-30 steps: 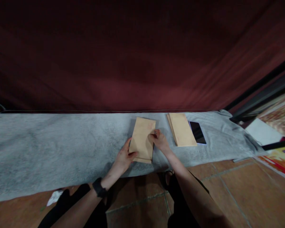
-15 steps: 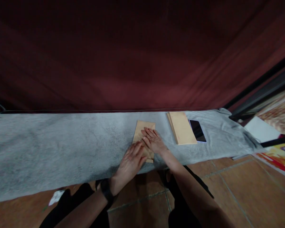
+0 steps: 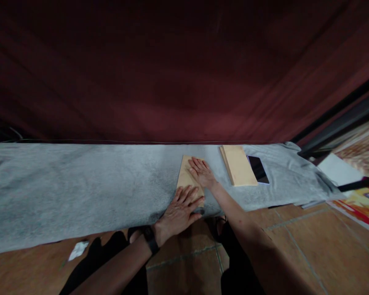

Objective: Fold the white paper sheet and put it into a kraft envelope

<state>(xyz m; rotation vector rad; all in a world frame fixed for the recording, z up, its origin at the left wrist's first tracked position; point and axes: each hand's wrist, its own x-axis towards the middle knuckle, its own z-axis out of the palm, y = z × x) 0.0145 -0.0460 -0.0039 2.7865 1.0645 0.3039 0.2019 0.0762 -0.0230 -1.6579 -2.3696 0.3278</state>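
Observation:
A flat, oblong piece of brown paper [image 3: 185, 177], shaped like an envelope or small paper bag, lies on the grey cloth. My left hand [image 3: 181, 207] rests over its near end, palm down with the fingers spread. Higher up, my right hand [image 3: 202, 172] lies flat on its upper right part, fingers stretched out. Neither hand grips anything. Both hide much of the paper. To the right is a stack of similar tan paper pieces [image 3: 240, 166], apart from my hands.
A dark-screened phone [image 3: 258, 169] lies against the stack's right side. The grey cloth [image 3: 95, 188] covers a long, narrow surface backed by a dark red hanging sheet [image 3: 184, 102]. Below is a tiled floor [image 3: 289, 241] with a white scrap [image 3: 78, 250]. Dark bars stand at the right.
My hands have moved apart: the left slid toward the paper's near end, the right toward its upper right. The paper now looks smoother, and the view has shifted slightly.

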